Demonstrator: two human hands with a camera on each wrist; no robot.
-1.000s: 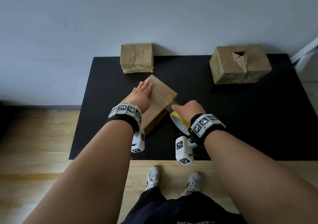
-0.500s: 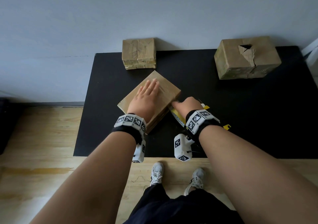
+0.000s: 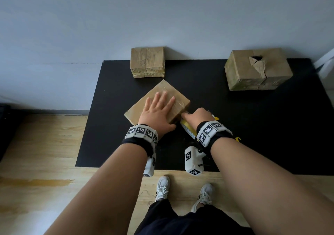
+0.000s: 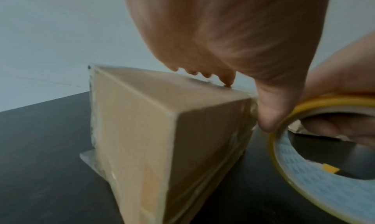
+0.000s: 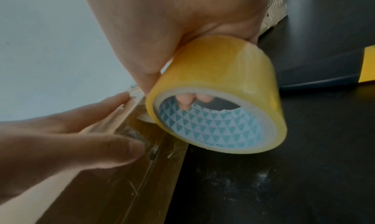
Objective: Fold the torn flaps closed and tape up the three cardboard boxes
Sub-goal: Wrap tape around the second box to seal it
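Where pressed: box [image 3: 168, 97] corner wallward

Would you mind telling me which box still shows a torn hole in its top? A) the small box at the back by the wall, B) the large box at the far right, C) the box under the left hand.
B: the large box has a dark triangular tear in its top, while the other two tops look closed.

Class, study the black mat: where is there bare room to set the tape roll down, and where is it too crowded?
Bare mat lies in front of the torn box, right of the right hand, and between the small back box and the torn box. Crowded: round the near box, where the left hand presses and the tape roll sits.
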